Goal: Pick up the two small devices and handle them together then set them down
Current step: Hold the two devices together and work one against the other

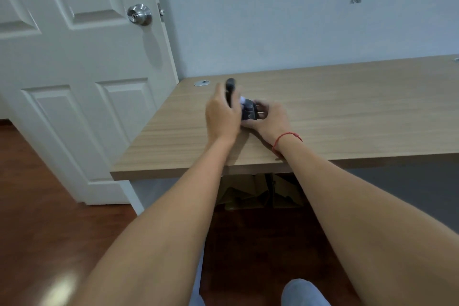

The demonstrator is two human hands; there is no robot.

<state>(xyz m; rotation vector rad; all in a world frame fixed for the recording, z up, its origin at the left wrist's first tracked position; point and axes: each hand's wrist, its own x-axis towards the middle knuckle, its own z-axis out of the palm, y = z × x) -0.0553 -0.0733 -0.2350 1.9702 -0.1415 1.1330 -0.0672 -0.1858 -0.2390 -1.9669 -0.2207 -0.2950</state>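
Note:
My left hand (222, 117) is closed around a slim black device (230, 89) that stands upright, its top poking above my fingers. My right hand (269, 119), with a red string on its wrist, grips a second small black device (249, 110) with a white bit at its upper left. The two devices are close together, almost touching, just above the wooden desk (347, 107). My fingers hide much of both devices, and motion blurs them.
A white panel door (74, 69) with a metal knob (139, 14) stands left of the desk. A round metal cable grommet (202, 82) sits at the desk's back left corner. Cardboard pieces (260, 192) lie under the desk on the dark wood floor.

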